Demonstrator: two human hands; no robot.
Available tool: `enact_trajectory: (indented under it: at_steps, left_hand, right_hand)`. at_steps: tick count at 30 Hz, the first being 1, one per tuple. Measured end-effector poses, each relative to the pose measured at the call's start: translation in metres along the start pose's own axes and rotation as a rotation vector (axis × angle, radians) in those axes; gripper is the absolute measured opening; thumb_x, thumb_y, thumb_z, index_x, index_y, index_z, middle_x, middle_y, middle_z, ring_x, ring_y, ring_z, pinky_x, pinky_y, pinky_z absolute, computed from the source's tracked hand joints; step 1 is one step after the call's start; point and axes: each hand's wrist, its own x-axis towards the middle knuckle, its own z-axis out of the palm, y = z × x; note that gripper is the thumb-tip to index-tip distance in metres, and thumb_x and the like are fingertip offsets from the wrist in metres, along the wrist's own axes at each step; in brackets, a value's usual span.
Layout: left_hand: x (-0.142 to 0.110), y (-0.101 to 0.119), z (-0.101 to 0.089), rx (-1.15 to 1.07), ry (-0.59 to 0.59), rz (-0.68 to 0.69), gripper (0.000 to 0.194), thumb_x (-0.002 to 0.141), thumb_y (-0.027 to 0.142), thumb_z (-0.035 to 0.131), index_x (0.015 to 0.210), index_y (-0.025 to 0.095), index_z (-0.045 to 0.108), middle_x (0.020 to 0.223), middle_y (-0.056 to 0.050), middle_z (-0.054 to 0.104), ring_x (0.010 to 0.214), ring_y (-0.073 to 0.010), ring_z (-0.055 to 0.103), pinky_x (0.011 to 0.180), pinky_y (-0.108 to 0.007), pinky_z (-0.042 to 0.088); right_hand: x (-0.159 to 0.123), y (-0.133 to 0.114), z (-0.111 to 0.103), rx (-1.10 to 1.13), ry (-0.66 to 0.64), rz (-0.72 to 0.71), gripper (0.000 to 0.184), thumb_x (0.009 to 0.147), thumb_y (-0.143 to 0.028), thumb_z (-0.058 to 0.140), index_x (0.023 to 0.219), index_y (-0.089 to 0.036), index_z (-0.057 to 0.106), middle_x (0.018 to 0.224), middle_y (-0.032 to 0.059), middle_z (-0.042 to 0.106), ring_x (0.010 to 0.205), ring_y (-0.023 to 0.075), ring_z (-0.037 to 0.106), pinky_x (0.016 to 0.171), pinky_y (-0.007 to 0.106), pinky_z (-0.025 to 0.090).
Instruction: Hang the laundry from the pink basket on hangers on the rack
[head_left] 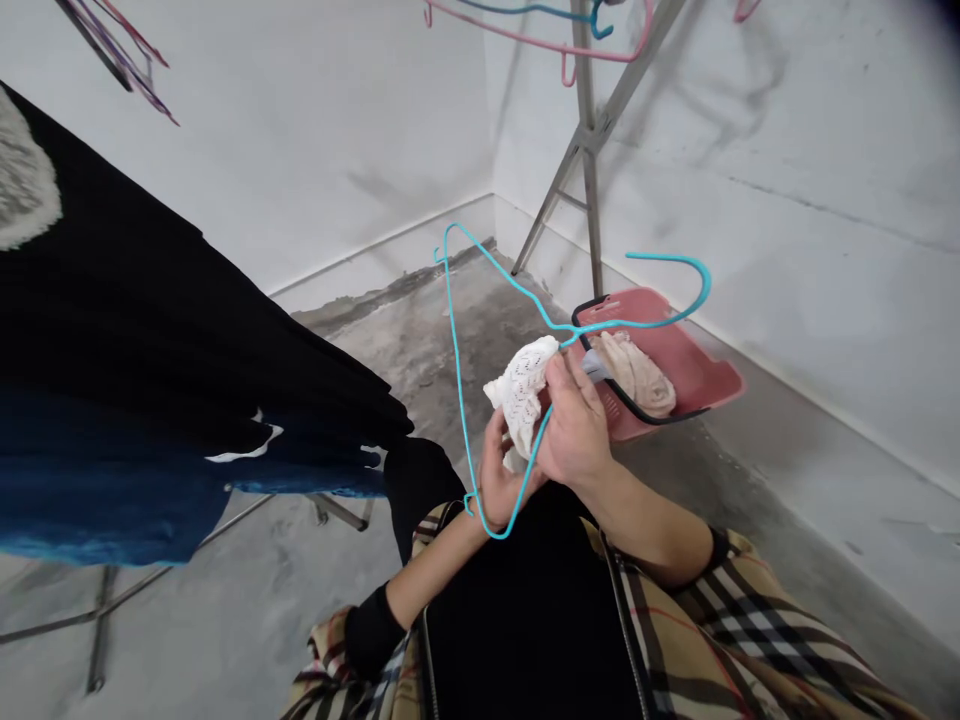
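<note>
Holding a small white openwork knit garment (519, 400) bunched between both hands, close together and not clamped tight. Right hand (574, 420) lies over the knit, fingers part-curled, gripping at the neck of a turquoise wire hanger (456, 350). Left hand (502, 470) is cupped beneath, fingers raised against the cloth, the hanger's lower bar crossing just beside it. Status: knit gathered at the hanger's centre, not hanging from its shoulders. Hanger hook points right, free of any rail. Beyond the hands, a pink plastic basket (694, 365) with a black handle (622, 395) rests on the concrete floor (420, 330), a beige cloth (637, 375) lying inside; how much lies beneath it is hidden. Dark garments (150, 300) and a blue garment (112, 480) hang at left, already up. A metal drying rack (589, 150) stands near the wall corner, pink hangers (540, 40) hanging along its upper bar.
</note>
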Motion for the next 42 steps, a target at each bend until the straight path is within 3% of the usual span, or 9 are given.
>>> enact_trajectory:
  at_steps: [5,10,13,19,22,25,29,33,42]
  left_hand:
    - [0.026,0.025,0.001,0.053,0.07,0.069,0.048,0.086,0.033,0.062,0.132,0.022,0.053,0.14,-0.009,0.054,0.13,-0.0264,0.048,0.113,-0.04,0.035]
    - [0.035,0.022,-0.013,-0.024,0.22,-0.054,0.034,0.08,0.035,0.066,0.109,0.018,0.065,0.108,-0.008,0.07,0.1,-0.0233,0.065,0.092,-0.037,0.049]
    - [0.035,0.013,-0.021,0.025,0.155,-0.255,0.028,0.073,0.03,0.071,0.099,0.019,0.07,0.098,-0.006,0.073,0.091,-0.0228,0.066,0.083,-0.034,0.051]
    - [0.033,0.002,-0.039,0.086,0.153,-0.427,0.022,0.062,0.017,0.074,0.084,0.018,0.073,0.076,-0.002,0.071,0.069,-0.0179,0.064,0.065,-0.027,0.051]
    - [0.032,0.005,-0.047,0.037,0.239,-0.476,0.025,0.07,0.031,0.07,0.091,0.017,0.069,0.076,-0.004,0.071,0.067,-0.0196,0.065,0.064,-0.031,0.053]
    - [0.034,0.019,-0.053,-0.172,0.224,-0.556,0.042,0.076,0.053,0.061,0.095,0.015,0.067,0.09,-0.012,0.072,0.083,-0.0285,0.069,0.074,-0.044,0.056]
    - [0.035,0.042,-0.056,-0.605,0.095,-0.627,0.052,0.072,0.067,0.061,0.091,0.018,0.066,0.09,-0.011,0.071,0.091,-0.0336,0.068,0.083,-0.055,0.054]
    - [0.031,0.049,-0.055,-0.659,0.114,-0.663,0.055,0.071,0.071,0.059,0.087,0.019,0.066,0.083,-0.012,0.071,0.084,-0.0357,0.068,0.075,-0.057,0.054]
    - [0.032,0.043,-0.039,-0.516,0.099,-0.662,0.044,0.068,0.062,0.062,0.079,0.019,0.066,0.077,-0.01,0.069,0.084,-0.0311,0.067,0.073,-0.046,0.056]
  right_hand:
    - [0.001,-0.006,-0.004,-0.029,-0.144,0.008,0.025,0.077,-0.048,0.067,0.092,-0.028,0.062,0.082,-0.0032,0.065,0.086,0.0154,0.063,0.072,0.029,0.052]
    - [0.025,-0.026,-0.042,-0.461,-0.391,-0.007,0.025,0.086,-0.046,0.061,0.086,-0.021,0.067,0.074,-0.0019,0.062,0.069,0.0117,0.059,0.065,0.025,0.049]
    - [0.033,-0.033,-0.055,-0.533,-0.316,-0.073,0.027,0.089,-0.044,0.058,0.083,-0.019,0.068,0.071,-0.0009,0.06,0.064,0.0106,0.057,0.064,0.025,0.049]
    - [0.034,-0.064,-0.061,-0.174,-0.142,-0.243,0.013,0.083,-0.038,0.066,0.085,-0.025,0.069,0.069,-0.0015,0.053,0.063,0.0119,0.054,0.063,0.029,0.05]
    - [0.037,-0.087,-0.075,-0.15,-0.095,-0.313,0.004,0.081,-0.031,0.068,0.081,-0.028,0.069,0.066,-0.001,0.048,0.066,0.0132,0.053,0.067,0.032,0.051]
    - [0.04,-0.095,-0.095,-0.247,-0.138,-0.175,0.006,0.078,-0.03,0.069,0.083,-0.028,0.069,0.064,-0.0014,0.046,0.062,0.0138,0.052,0.059,0.031,0.051]
    - [0.043,-0.072,-0.116,-0.349,-0.243,0.162,0.014,0.074,-0.031,0.068,0.085,-0.023,0.064,0.064,-0.005,0.045,0.049,0.0077,0.045,0.043,0.022,0.039]
    - [0.038,-0.027,-0.114,-0.477,-0.324,0.28,0.024,0.077,-0.032,0.068,0.097,-0.019,0.062,0.064,-0.0074,0.046,0.044,0.0024,0.031,0.04,0.017,0.022]
    - [0.006,0.033,-0.088,-0.593,-0.584,0.352,0.029,0.088,-0.039,0.062,0.102,-0.013,0.063,0.092,0.0028,0.065,0.078,0.0141,0.062,0.07,0.03,0.053]
